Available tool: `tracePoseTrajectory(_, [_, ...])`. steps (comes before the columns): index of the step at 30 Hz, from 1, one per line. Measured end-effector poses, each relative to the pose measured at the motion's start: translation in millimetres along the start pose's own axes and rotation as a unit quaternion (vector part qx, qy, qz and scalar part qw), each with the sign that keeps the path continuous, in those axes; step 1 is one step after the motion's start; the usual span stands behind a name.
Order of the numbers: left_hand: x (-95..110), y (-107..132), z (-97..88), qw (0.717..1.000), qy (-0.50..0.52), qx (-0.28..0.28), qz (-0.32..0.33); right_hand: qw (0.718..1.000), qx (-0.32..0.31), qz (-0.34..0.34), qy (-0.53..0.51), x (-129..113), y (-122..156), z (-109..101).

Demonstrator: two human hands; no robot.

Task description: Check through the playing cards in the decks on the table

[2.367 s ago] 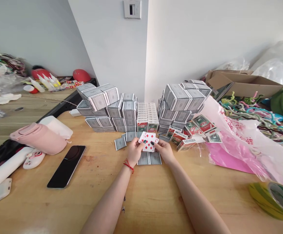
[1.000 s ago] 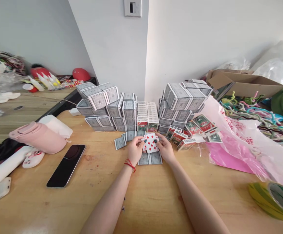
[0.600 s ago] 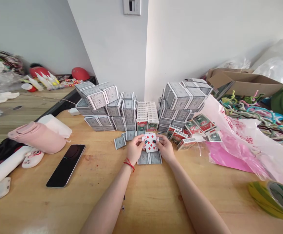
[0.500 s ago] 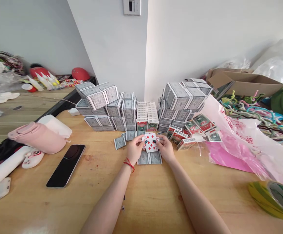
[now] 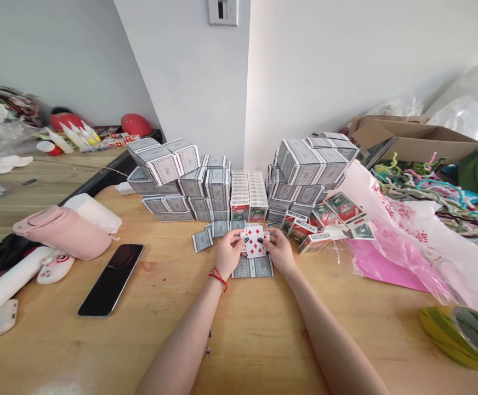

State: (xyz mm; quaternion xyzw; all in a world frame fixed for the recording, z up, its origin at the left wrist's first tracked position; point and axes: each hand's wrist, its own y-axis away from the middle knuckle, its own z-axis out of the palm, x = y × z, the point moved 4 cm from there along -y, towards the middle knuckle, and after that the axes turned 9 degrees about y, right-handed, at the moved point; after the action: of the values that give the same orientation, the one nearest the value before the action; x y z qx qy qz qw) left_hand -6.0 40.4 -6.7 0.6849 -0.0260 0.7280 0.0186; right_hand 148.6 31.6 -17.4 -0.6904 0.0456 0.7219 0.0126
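Centrally on a wooden table point(image 5: 263, 340), walls of grey card boxes point(image 5: 181, 186) flank a flattened card box point(image 5: 252, 266); just above it, the left hand point(image 5: 228, 253) and right hand point(image 5: 280, 252) pinch a small deck of playing cards point(image 5: 255, 241) by its sides, apparently keeping its red diamond face showing

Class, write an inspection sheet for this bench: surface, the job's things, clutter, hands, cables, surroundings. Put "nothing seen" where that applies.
Surface: light wooden table.
Job's things: white red-diamond playing card held up; flat grey-backed cards below; stacked grey card boxes behind.
Clutter: pink bottle, black smartphone, pink plastic bag.
Hands: left hand, with red string bracelet, and right hand both grip the card.
Cables: thin white cord.
Surroundings: white wall, brown cardboard box.
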Motion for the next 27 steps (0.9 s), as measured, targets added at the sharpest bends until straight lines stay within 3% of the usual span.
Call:
tracePoseTrajectory(9, [4.5, 2.7, -1.7, 0.996, -0.079, 0.027, 0.042, 1.000, -0.012, -0.019, 0.016, 0.5, -1.1, -0.1])
tracePoseTrajectory(22, [2.6, 3.0, -0.4, 1.000, -0.009, 0.021, 0.019, 1.000, -0.012, 0.020, -0.004, 2.9, -2.2, 0.3])
tracePoseTrajectory(27, [5.4, 2.2, -3.2, 0.998, -0.036, 0.033, 0.041, 0.998, -0.049, 0.045, 0.008, 4.4, -2.1, 1.3])
